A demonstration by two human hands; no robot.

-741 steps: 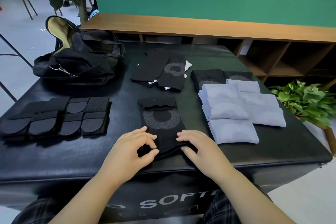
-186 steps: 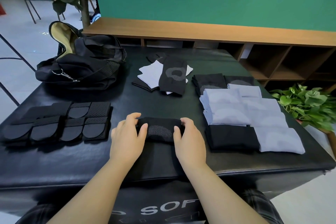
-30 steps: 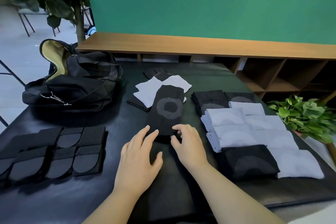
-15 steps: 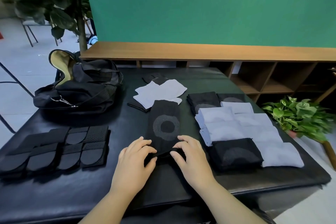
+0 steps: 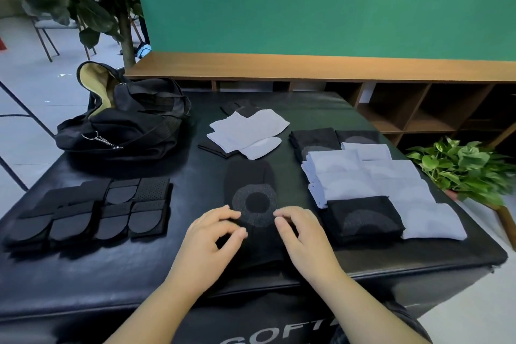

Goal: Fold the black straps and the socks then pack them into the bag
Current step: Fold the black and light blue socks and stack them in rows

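Note:
A black sock (image 5: pixel 252 193) with a grey ring lies flat and lengthwise in front of me on the black padded table (image 5: pixel 195 268). My left hand (image 5: pixel 209 240) pinches its left edge with curled fingers and thumb. My right hand (image 5: pixel 303 237) grips its right edge the same way. Unfolded white and black socks (image 5: pixel 248 131) lie in a loose pile behind it. Folded white and black socks (image 5: pixel 363 173) sit in rows on the right, with a folded black sock (image 5: pixel 363 218) nearest me. Folded black straps (image 5: pixel 92 212) lie at the left. The open black bag (image 5: pixel 125 126) sits at the far left.
A wooden shelf unit (image 5: pixel 418 109) runs behind the table under a green wall. A potted plant (image 5: pixel 460 165) stands off the table's right edge. A tree (image 5: pixel 92 0) and a chair stand at the far left.
Both hands have drawn the black sock from the loose pile toward the table's near edge and now hold it at its sides. The white socks beneath are uncovered.

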